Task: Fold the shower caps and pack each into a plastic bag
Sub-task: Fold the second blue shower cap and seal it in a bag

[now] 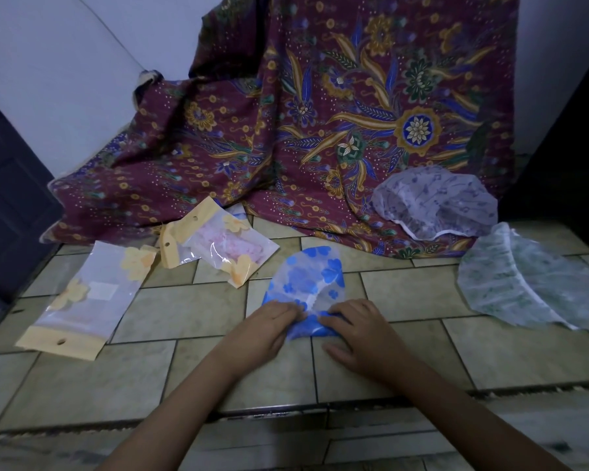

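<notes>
1. One cap is done: a pink shower cap [230,244] sits folded inside a plastic bag [198,256] with a yellow header, lying on the tiled floor [184,317] to my left, at the hem of the patterned cloth [320,113].
2. I judge the step in hand to be folding the blue-flowered shower cap [306,283]. It lies on the floor right in front of me, already narrowed to a rough wedge, its far end rounded and its near end under my fingers.
3. My left hand [269,329] lies palm down with its fingers nearly straight, their tips pressing on the near left edge of the blue cap. It has nothing gripped.
4. My right hand [357,334] is likewise flat and spread. Its fingers weigh down the near right corner of the cap, and its thumb rests on the bare tile beside it.
5. An empty plastic bag [82,300] with the same yellow flowers waits further to my left, well apart from the blue cap; I take it to be next in line for this one.
6. Still untouched on my right are two open caps: a purple-printed cap [436,202] resting on the cloth and a green-printed cap [524,287] on the tiles just in front of it.
7. So roughly a quarter is packed. One cap is mid-fold and two have yet to be folded and bagged. I can see only one spare bag for certain.
</notes>
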A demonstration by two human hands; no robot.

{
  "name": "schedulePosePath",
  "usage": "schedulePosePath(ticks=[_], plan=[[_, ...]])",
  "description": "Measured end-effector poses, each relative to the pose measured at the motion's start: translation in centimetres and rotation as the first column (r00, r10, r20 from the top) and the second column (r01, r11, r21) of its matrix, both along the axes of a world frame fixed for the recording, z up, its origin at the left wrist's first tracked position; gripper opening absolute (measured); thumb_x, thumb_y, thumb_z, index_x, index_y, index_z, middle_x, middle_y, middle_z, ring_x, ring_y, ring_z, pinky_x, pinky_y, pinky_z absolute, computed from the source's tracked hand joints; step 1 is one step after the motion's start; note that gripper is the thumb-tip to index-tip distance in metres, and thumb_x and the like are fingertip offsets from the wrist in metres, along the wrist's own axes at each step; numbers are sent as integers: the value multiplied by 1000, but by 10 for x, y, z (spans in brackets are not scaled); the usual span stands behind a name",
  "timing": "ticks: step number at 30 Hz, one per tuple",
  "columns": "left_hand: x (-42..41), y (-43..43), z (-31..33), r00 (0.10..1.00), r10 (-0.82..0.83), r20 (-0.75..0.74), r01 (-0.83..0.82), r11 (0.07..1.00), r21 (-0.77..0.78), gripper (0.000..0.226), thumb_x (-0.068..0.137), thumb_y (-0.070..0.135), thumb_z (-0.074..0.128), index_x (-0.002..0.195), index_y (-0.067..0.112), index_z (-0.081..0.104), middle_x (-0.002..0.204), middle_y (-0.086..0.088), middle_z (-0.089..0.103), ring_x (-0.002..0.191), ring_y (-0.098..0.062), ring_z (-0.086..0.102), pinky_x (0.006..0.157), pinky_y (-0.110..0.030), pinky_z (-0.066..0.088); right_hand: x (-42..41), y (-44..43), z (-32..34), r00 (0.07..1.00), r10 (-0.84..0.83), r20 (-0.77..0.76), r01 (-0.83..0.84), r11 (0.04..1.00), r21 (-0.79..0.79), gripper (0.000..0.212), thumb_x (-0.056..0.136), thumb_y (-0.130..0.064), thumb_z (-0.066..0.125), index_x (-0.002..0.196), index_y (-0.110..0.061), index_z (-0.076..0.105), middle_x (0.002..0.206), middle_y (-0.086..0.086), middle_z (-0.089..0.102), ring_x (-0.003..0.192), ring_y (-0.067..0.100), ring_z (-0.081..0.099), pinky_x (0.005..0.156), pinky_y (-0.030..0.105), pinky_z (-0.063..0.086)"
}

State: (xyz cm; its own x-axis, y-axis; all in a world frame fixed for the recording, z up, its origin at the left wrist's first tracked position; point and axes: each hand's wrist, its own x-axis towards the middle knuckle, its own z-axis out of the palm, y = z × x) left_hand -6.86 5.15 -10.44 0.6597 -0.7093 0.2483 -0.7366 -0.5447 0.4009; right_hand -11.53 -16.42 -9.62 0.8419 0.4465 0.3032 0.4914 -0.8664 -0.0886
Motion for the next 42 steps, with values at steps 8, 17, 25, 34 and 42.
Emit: schedulePosePath(ticks=[8, 17, 25, 34, 42], plan=[[-3, 6, 10, 986, 63, -156, -66, 998, -11, 51, 80, 54, 45, 114, 16, 51, 120, 4, 58, 104, -4, 51, 84, -7, 33, 12, 2, 14, 1000, -18, -17, 18, 999, 29, 36, 68, -36, 40, 83, -22, 71, 73, -8, 66, 67, 9, 64, 65, 19, 51], [4, -14, 14, 942, 310, -128, -331, 918, -218, 30, 91, 29, 40, 66, 13, 43, 62, 5, 41, 64, -14, 40, 60, -21, 24, 24, 5, 15, 931, -163, -326, 322, 788, 525, 11, 91, -23, 56, 98, -15, 57, 87, 3, 65, 83, 25, 60, 71, 31, 40], [21, -29, 17, 816, 578, 0, -577, 814, 68, 27, 99, 32, 38, 84, 13, 51, 86, -14, 64, 87, -32, 58, 71, -33, 34, 45, 21, 3, 903, -407, -135, 426, 886, 183, 13, 93, -14, 50, 98, -5, 57, 84, 15, 61, 73, 30, 61, 59, 33, 45], [19, -36, 3, 685, 404, 606, -644, 725, 244, 19, 72, 10, 42, 89, 14, 51, 66, -9, 53, 63, -26, 48, 66, -37, 26, 47, 17, -7, 826, -561, 59, 562, 827, -16, 47, 50, -31, 89, 83, -11, 61, 63, 10, 55, 52, 26, 55, 42, 24, 40], [22, -38, 2, 754, 124, 646, -305, 936, 177, 26, 74, 15, 41, 100, 18, 46, 80, -4, 61, 67, -22, 58, 76, -33, 32, 48, 14, -9, 889, -309, 338, 314, 948, 42, 23, 68, -17, 60, 88, -21, 49, 72, 3, 58, 68, 22, 52, 63, 31, 32]])
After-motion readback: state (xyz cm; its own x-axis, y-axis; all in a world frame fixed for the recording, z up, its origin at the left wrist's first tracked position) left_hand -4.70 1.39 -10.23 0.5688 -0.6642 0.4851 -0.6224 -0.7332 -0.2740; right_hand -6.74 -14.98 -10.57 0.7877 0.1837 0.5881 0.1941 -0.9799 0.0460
